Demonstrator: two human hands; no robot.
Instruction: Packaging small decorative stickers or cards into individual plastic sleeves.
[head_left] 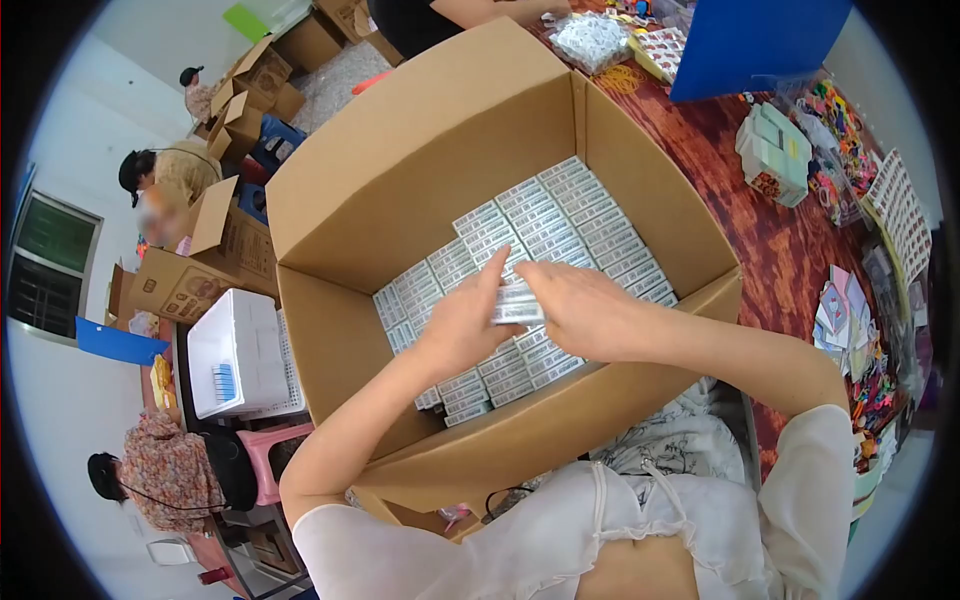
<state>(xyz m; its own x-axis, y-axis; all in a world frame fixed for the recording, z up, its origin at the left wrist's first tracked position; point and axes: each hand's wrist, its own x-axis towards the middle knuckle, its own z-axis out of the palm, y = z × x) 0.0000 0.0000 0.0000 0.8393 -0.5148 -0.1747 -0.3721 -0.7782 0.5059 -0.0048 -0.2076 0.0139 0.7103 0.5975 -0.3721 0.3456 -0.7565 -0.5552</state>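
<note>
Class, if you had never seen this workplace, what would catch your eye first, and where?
The first draw is the big open cardboard box in the middle, partly filled with rows of small white cartons. Over those rows, the left hand and right hand hold similar white packs between them. Then comes the bright blue panel at the upper right.

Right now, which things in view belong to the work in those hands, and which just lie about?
In the work:
- left hand and right hand, holding small white boxes between them
- rows of similar boxes
- open cardboard carton around them

Apparently just nearby:
- blue panel, upper right
- pale green container on the red-brown table
- white bin, left
</note>
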